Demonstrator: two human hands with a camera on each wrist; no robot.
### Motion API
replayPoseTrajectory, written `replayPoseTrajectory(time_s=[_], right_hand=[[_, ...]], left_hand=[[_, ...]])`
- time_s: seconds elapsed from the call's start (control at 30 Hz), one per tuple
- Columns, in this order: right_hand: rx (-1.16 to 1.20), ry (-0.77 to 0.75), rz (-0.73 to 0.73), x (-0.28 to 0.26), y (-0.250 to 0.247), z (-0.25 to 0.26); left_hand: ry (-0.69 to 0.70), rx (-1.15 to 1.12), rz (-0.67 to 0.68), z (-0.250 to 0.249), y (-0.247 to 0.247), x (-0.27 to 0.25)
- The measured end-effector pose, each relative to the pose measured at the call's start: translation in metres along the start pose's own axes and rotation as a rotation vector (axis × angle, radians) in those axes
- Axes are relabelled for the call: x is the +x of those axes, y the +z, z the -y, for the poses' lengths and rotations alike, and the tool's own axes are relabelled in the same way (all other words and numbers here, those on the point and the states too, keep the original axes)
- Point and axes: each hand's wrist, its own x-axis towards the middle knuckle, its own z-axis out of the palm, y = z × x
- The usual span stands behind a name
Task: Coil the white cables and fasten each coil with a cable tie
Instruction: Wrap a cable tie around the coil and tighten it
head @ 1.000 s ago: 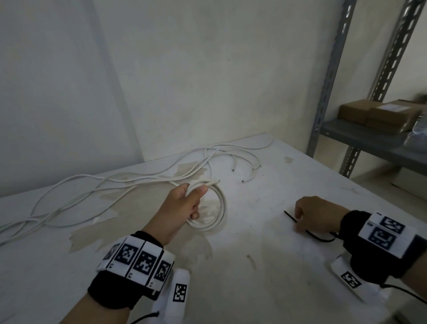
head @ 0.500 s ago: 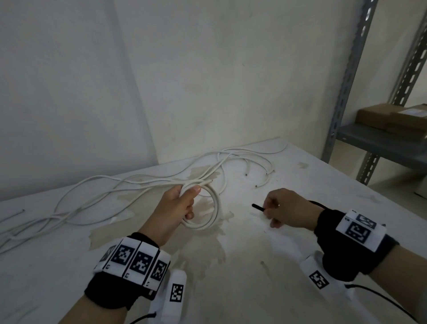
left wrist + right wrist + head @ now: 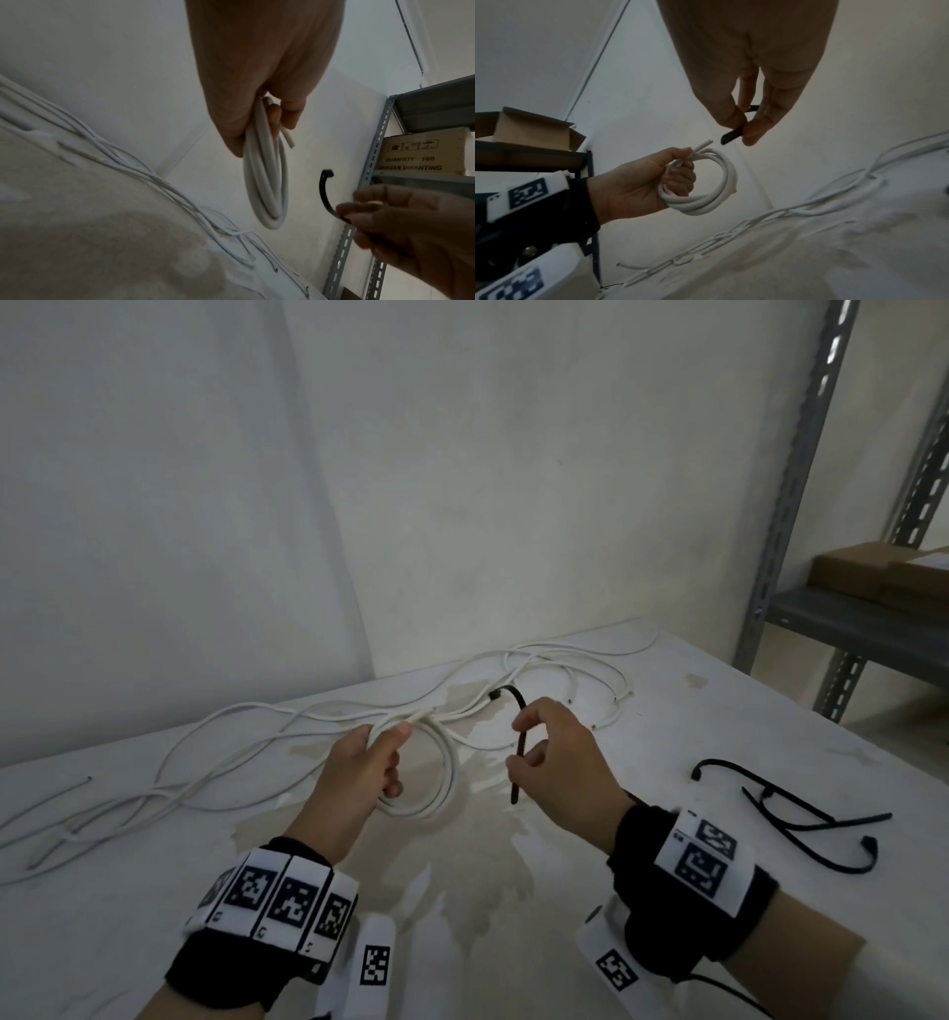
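My left hand (image 3: 367, 762) grips a small coil of white cable (image 3: 448, 775) above the table, thumb pressed over the loops; the coil (image 3: 264, 182) hangs from the fingers in the left wrist view, and the coil (image 3: 706, 182) shows one loose cable end beside the thumb. My right hand (image 3: 552, 760) pinches a black cable tie (image 3: 519, 742) between thumb and fingers, just right of the coil and apart from it. The tie's curved head end (image 3: 324, 186) points up. In the right wrist view the tie (image 3: 730, 137) pokes out past the fingertips.
Several loose white cables (image 3: 231, 737) sprawl over the white table (image 3: 488, 891) toward the wall corner. More black cable ties (image 3: 791, 819) lie at the right. A grey metal shelf (image 3: 852, 629) with cardboard boxes (image 3: 873, 572) stands right of the table.
My right hand picked a black tie off the table and brought it up and left beside the coil. My left hand lifted the coil slightly.
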Motion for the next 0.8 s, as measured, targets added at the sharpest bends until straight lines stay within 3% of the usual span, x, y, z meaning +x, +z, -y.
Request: replayPoseTrajectory(time_s=[0.3, 0.47, 0.8], right_hand=[[0.214, -0.015, -0.015, -0.002, 0.041, 0.022], [0.312, 0.034, 0.1, -0.003, 0.055, 0.029], [0.26, 0.198, 0.231, 0.001, 0.076, 0.037]], left_hand=[[-0.037, -0.066, -0.07, 0.001, -0.014, 0.001], [-0.009, -0.048, -0.111, 0.0, -0.027, 0.005], [0.02, -0.074, -0.106, -0.001, -0.039, 0.0]])
